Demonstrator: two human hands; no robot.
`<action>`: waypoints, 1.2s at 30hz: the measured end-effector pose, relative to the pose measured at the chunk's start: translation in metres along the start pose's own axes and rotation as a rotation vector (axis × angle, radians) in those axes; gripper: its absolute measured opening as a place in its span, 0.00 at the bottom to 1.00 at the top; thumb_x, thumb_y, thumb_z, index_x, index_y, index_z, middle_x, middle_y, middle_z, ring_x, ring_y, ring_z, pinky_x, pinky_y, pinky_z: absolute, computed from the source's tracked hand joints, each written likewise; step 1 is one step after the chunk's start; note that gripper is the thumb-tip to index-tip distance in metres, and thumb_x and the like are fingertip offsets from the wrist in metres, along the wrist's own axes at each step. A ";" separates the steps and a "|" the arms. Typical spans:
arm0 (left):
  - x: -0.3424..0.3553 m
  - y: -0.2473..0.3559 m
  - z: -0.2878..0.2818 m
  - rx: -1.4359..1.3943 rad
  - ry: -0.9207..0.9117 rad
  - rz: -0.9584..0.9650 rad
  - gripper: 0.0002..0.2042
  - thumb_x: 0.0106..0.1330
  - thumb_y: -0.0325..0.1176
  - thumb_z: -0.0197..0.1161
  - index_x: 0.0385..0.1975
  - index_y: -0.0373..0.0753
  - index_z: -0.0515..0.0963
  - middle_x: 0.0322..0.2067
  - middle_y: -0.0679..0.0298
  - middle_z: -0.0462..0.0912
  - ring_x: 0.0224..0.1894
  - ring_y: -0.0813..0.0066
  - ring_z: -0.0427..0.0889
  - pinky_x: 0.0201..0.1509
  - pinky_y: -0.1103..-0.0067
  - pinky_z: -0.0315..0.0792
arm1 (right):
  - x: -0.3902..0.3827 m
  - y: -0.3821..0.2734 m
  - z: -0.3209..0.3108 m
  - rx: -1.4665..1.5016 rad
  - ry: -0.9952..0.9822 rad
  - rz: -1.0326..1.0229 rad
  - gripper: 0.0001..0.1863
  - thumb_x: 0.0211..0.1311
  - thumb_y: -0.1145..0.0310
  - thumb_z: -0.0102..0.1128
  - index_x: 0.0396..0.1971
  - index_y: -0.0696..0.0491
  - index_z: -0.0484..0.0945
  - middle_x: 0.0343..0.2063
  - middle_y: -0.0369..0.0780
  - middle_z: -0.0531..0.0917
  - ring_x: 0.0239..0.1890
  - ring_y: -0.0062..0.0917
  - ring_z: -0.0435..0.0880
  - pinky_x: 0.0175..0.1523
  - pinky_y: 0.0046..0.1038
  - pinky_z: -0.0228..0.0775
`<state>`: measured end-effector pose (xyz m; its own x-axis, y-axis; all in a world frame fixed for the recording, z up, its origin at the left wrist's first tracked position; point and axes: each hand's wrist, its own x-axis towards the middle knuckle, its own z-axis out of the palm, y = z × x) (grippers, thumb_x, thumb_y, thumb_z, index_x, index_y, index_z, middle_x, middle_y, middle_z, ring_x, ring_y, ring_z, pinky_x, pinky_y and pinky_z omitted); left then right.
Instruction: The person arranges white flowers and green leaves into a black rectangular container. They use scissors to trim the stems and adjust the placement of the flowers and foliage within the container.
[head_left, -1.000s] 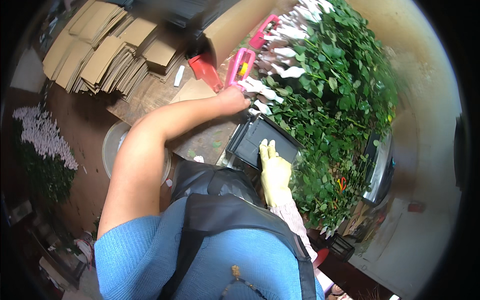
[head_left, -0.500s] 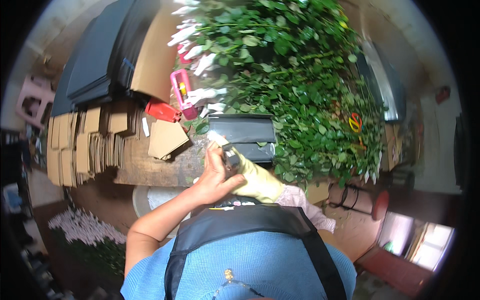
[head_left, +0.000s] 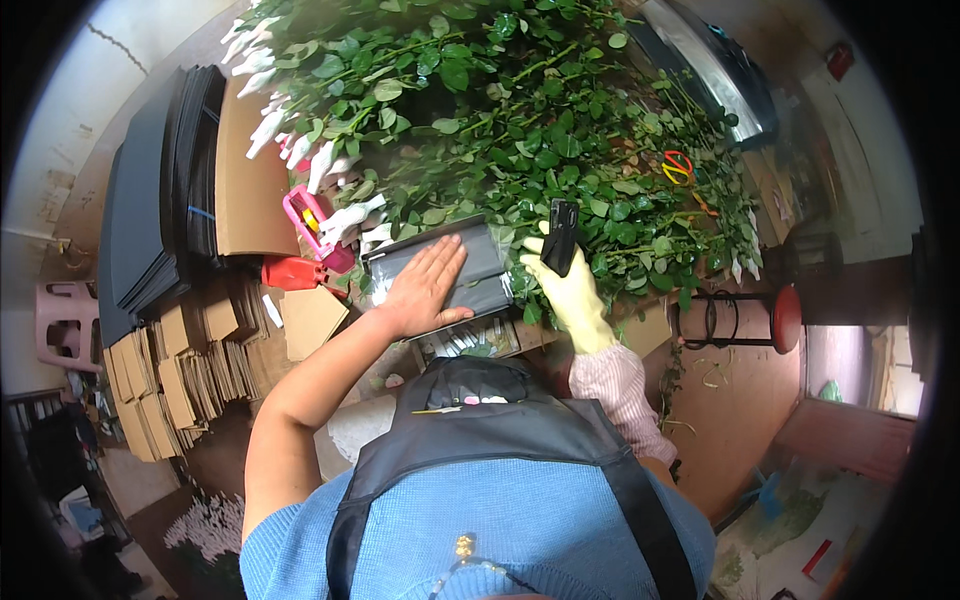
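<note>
My bare left hand [head_left: 422, 290] lies flat, fingers stretched, on a dark grey folded sheet [head_left: 486, 262] with a glossy surface at the table's front edge. To its right, my right hand [head_left: 568, 292], in a pale yellow glove, is wrapped round a black stapler [head_left: 562, 236] and holds it upright beside the sheet. Beyond both hands spreads a thick heap of leafy green flower stems [head_left: 520, 130]. Their blooms, in white sleeves [head_left: 268, 130], point left. Part of the sheet is hidden under my left hand.
Left of the sheet are a pink basket [head_left: 304, 214], a red plastic object [head_left: 292, 272] and stacked cardboard pieces [head_left: 200, 350]. Large dark boards [head_left: 160, 200] stand behind them. Scissors with red and yellow handles [head_left: 678, 168] lie on the leaves. A red-topped stool [head_left: 787, 319] stands right.
My hands, close together before, have parted. The left has come down flat on the sheet; the right has moved right with the stapler. The view has turned, and the sheet now sits tilted.
</note>
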<state>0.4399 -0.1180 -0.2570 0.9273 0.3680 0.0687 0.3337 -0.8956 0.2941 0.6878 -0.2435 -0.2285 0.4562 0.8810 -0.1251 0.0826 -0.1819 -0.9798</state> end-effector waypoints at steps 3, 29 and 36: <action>-0.005 -0.003 0.011 0.082 -0.046 0.034 0.45 0.73 0.64 0.51 0.74 0.27 0.55 0.76 0.41 0.53 0.80 0.48 0.51 0.82 0.60 0.46 | -0.016 -0.066 -0.019 -0.263 -0.373 0.384 0.26 0.67 0.71 0.63 0.64 0.57 0.71 0.45 0.42 0.87 0.42 0.26 0.87 0.51 0.28 0.78; -0.050 0.068 -0.018 -1.448 0.453 -0.644 0.38 0.72 0.33 0.66 0.77 0.40 0.52 0.62 0.49 0.76 0.62 0.66 0.76 0.69 0.69 0.68 | -0.046 -0.121 0.022 -0.899 -0.435 0.098 0.37 0.73 0.45 0.52 0.72 0.54 0.62 0.55 0.56 0.82 0.52 0.49 0.85 0.59 0.42 0.77; -0.100 0.041 -0.019 -0.932 0.725 -1.009 0.40 0.58 0.25 0.62 0.74 0.44 0.54 0.48 0.58 0.78 0.46 0.71 0.80 0.49 0.73 0.78 | -0.024 -0.064 0.083 -0.346 -0.383 -0.224 0.32 0.75 0.68 0.57 0.75 0.54 0.60 0.65 0.51 0.76 0.58 0.36 0.83 0.64 0.33 0.74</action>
<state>0.3576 -0.1866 -0.2343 0.0212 0.9858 -0.1665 0.2722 0.1546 0.9497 0.5981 -0.2173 -0.1759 0.0452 0.9985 -0.0304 0.4555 -0.0477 -0.8890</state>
